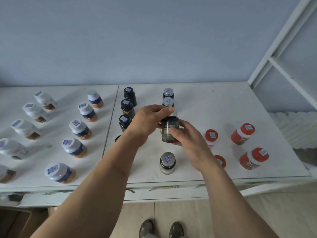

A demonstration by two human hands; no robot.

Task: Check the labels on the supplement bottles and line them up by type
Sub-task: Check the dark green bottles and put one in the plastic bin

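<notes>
dark glass bottle (169,129), cylindrical with a silver cap, held upright above the white tabletop (223,103) at frame centre. left hand (147,122) grip curls over the cap, fingers pinching its rim. right hand (187,140) grip wraps the lower body, thumb across the label. similar silver-capped bottle (167,162) stands just below; red-capped jars (242,133) right, white-capped ones (73,147) left.

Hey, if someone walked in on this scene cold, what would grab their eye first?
First, the two hands meeting at the centre: the left hand grips the silver cap and the right hand holds the body of a dark green bottle lifted above the white table. Next, the sorted columns around it: white-capped bottles on the left, red-capped bottles on the right.
</notes>
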